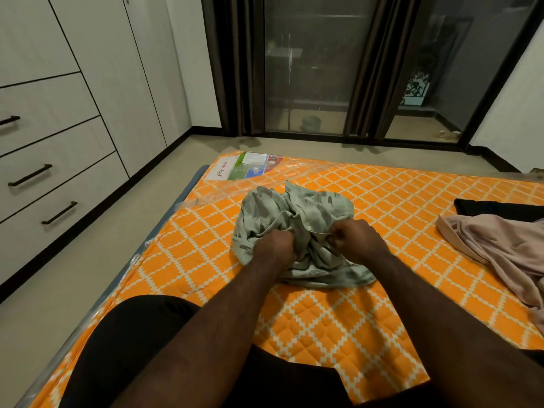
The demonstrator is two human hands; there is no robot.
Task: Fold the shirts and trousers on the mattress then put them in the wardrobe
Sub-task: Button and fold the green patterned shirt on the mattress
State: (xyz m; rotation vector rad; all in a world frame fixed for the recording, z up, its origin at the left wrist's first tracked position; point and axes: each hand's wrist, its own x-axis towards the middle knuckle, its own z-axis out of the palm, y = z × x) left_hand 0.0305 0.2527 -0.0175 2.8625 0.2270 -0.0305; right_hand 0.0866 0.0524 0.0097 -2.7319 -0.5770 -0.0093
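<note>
The orange diamond-patterned mattress (338, 319) lies under me on the floor, its left edge running along the white wardrobe (88, 98), whose doors and drawers are closed. At the mattress's right edge a pink garment (500, 251) lies loosely spread, and a black garment (494, 209) lies just beyond it, touching it. Toward the far left corner the pale green printed shirt (270, 210) sits in a crumpled heap. My left grip (275, 245) is curled tight into a bunch of its cloth on the near side, and my right grip (357, 235) pinches the fabric just beside it, knuckles up.
</note>
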